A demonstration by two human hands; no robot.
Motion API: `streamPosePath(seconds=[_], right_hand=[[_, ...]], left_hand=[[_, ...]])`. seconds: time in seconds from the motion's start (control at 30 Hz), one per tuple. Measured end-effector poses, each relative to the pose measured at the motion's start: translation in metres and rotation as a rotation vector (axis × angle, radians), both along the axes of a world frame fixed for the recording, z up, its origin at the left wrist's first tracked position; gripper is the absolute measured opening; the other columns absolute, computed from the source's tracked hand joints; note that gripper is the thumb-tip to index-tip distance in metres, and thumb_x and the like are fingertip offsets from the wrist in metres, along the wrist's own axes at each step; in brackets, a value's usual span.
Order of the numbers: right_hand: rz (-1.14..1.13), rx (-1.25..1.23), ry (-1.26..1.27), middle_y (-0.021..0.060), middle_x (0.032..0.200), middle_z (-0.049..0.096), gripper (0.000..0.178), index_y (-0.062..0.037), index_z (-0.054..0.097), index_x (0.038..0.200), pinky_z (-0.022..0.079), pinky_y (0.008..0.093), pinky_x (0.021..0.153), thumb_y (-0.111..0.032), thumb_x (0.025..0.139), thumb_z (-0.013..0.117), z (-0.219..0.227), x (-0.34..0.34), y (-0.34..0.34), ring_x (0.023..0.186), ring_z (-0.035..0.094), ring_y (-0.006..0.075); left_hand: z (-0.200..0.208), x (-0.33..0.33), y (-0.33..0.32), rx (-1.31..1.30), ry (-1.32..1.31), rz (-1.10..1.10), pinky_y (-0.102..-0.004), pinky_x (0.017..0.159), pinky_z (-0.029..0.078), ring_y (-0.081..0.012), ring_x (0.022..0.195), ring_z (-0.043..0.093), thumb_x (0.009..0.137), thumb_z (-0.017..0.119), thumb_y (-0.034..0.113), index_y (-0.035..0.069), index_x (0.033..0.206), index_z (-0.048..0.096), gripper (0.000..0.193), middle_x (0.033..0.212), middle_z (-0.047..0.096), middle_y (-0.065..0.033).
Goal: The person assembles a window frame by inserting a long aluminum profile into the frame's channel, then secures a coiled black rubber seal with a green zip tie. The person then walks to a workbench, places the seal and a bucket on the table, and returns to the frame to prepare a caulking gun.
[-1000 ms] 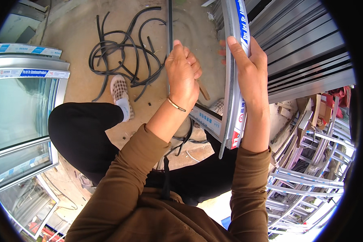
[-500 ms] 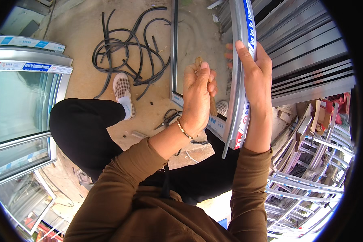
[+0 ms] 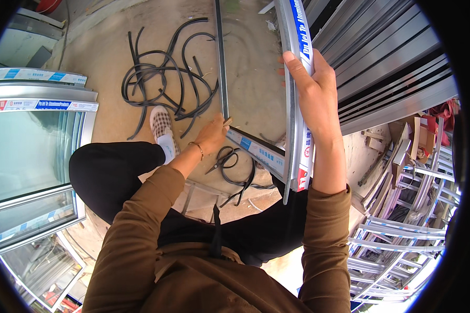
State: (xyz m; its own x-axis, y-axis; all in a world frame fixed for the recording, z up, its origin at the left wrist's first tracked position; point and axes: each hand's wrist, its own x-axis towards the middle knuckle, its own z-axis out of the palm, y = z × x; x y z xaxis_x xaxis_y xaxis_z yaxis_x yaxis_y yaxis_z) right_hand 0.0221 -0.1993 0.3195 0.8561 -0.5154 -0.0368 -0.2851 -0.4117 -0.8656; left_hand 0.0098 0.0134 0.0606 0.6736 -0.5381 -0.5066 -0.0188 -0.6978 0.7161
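Observation:
My right hand is closed around the right edge of a glazed aluminium window frame, thumb on the near side, fingertips behind the glass. The frame stands upright on the ground between my legs, with blue-and-white film along its rails. At its lower left corner, my left hand is closed on a wooden stick; only the stick's end shows past my fingers. A grey strip runs along the frame's right side, its loose end hanging near the bottom. Scissors with black handles lie below my left hand.
Black rubber strips lie tangled on the floor ahead; another coil lies by the scissors. Glazed frames stand at my left. Long aluminium profiles are stacked at the right, with scrap and more frames behind them.
My left hand has moved left and lower with the wooden stick, from in front of the glass to the frame's lower left corner. My right hand keeps its hold; the view has shifted slightly.

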Motion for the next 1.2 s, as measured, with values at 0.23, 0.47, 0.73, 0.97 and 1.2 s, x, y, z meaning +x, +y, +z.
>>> streamPosePath(seconds=[0.23,0.47,0.73,0.97,1.2], right_hand=[[-0.008,-0.010,0.019,0.0108,0.071,0.063,0.043,0.0058,0.065,0.098,0.049,0.0375,0.066,-0.037,0.101,0.070,0.001,-0.001,-0.001,0.067,0.057,0.0175],[-0.014,-0.035,0.046,0.0125,0.072,0.065,0.045,0.0068,0.066,0.102,0.050,0.0390,0.068,-0.038,0.101,0.069,0.004,0.000,0.001,0.067,0.060,0.0195],[-0.006,-0.044,0.047,0.0117,0.071,0.065,0.043,0.0051,0.066,0.100,0.051,0.0391,0.068,-0.037,0.101,0.068,0.001,-0.001,-0.003,0.066,0.060,0.0189],[0.006,-0.067,0.033,0.0114,0.073,0.065,0.041,0.0047,0.064,0.096,0.049,0.0383,0.067,-0.036,0.102,0.068,0.002,0.001,-0.001,0.067,0.058,0.0187],[0.026,-0.018,0.061,0.0138,0.096,0.074,0.044,0.0049,0.068,0.111,0.054,0.0365,0.080,-0.039,0.104,0.067,0.002,0.001,0.000,0.087,0.068,0.0200]], left_hand=[[0.008,0.016,-0.005,0.050,-0.118,-0.288,-0.0581,0.086,0.051,-0.0464,0.101,0.069,0.106,0.060,0.022,-0.003,0.102,0.063,0.025,0.099,0.072,-0.0288],[-0.004,0.016,-0.007,0.078,-0.190,-0.484,-0.0549,0.084,0.053,-0.0460,0.094,0.071,0.108,0.056,0.021,-0.002,0.101,0.069,0.028,0.093,0.073,-0.0260],[0.061,0.047,-0.022,0.020,-0.429,-0.938,-0.0504,0.079,0.056,-0.0408,0.088,0.073,0.106,0.057,0.021,-0.004,0.104,0.070,0.028,0.088,0.073,-0.0226],[0.204,0.054,-0.041,-0.232,-0.498,-1.015,-0.0504,0.070,0.057,-0.0409,0.079,0.072,0.100,0.065,0.017,-0.004,0.098,0.071,0.022,0.082,0.072,-0.0206],[0.231,0.056,-0.036,-0.354,-0.373,-0.924,-0.0504,0.072,0.055,-0.0429,0.082,0.071,0.101,0.063,0.013,-0.006,0.092,0.070,0.022,0.085,0.070,-0.0215]])
